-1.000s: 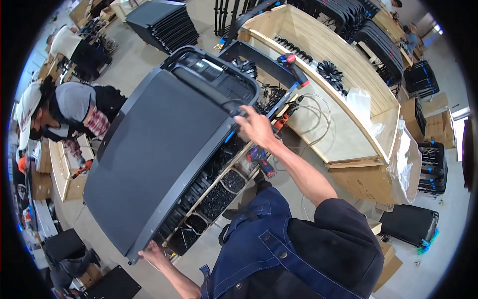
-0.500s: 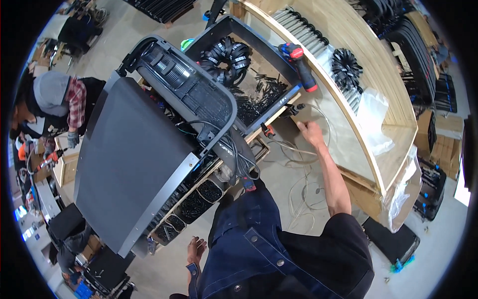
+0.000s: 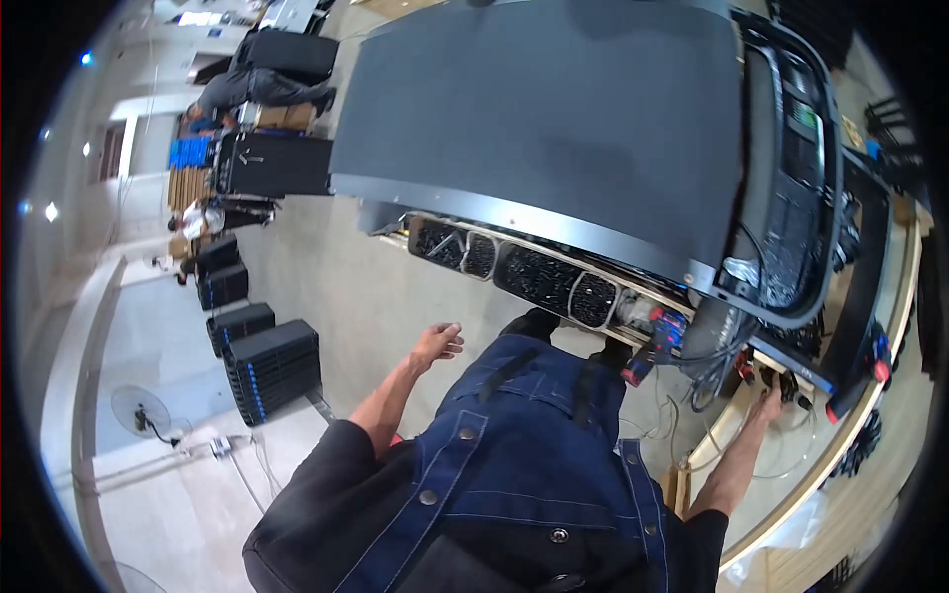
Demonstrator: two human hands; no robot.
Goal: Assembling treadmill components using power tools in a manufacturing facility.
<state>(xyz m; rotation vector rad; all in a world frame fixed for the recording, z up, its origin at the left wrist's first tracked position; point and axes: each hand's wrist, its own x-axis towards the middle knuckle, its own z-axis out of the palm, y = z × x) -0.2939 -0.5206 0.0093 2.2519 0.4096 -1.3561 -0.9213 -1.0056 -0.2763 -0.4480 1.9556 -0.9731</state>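
Right hand is now at black tool, lower right, earlier apart; grip unclear. Left hand, centre, hangs empty, loosely curled.

A: Your left hand hangs over the grey floor, fingers loosely bent, just left of your dark blue apron.

B: And your right hand is off to your right, at a black tool; whether your fingers grip it is too small to tell.

A: Ahead of you lies a big dark panel, with bins of small black parts along its near edge.

B: Near your right leg, a red-and-blue power tool sits beside looped cables.
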